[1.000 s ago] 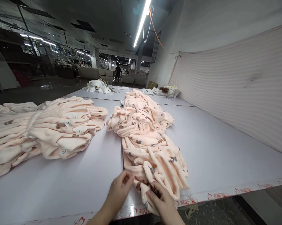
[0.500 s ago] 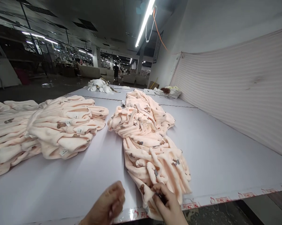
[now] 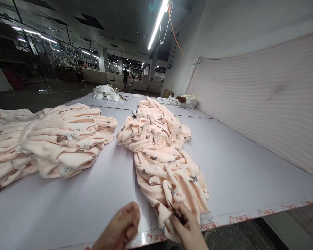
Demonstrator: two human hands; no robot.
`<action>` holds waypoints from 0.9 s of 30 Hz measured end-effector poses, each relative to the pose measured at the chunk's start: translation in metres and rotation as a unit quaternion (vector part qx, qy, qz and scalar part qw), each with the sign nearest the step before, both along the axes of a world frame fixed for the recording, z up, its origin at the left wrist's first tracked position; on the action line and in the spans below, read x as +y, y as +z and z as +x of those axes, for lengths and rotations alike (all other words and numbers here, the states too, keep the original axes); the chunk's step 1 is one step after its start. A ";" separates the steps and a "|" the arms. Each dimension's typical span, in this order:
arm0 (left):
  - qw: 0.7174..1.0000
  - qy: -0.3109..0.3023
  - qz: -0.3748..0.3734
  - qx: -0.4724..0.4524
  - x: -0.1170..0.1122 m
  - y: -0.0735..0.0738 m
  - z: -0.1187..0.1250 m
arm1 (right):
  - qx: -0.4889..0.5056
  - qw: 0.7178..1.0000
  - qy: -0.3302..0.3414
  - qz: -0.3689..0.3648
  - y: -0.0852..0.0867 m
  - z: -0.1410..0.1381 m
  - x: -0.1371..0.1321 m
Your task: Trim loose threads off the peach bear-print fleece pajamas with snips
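Observation:
My right hand (image 3: 185, 224) is closed round dark thread snips (image 3: 177, 214), whose thin pointed tip sticks up past the fingers. It is at the near end of a bunched pile of pale pink plush fabric (image 3: 158, 163) printed with small brown and grey figures. My left hand (image 3: 123, 224) is curled into a fist over the table, left of the pile and apart from it. Whatever its fingers may hold is hidden.
Left on the white table (image 3: 75, 208) lies a tied bundle of the same pink fabric (image 3: 59, 139) with small white labels. White cloth (image 3: 106, 93) and folded stacks (image 3: 189, 101) are farther back. A striped sheet (image 3: 263, 90) hangs at right. A person (image 3: 125, 76) stands far off.
The view has shifted slightly, moving the fabric a little left in the picture. The snips' pointed tip now shows above my right fingers. My left fist looks nearly the same.

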State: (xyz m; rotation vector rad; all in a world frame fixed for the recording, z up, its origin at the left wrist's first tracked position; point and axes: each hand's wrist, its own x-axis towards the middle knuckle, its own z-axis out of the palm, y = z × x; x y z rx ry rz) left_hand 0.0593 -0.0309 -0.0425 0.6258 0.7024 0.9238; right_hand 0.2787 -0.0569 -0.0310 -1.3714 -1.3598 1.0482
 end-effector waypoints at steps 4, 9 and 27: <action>0.973 0.225 -0.051 0.012 0.011 -0.006 -0.027 | 0.006 1.000 -0.019 -0.004 0.002 -0.001 0.003; 0.977 0.039 0.095 0.185 -0.008 -0.032 0.036 | 0.003 1.000 -0.005 -0.004 0.006 -0.006 0.006; 0.893 0.060 0.314 0.317 0.005 0.003 0.060 | -0.473 0.869 0.084 0.120 0.047 0.005 0.006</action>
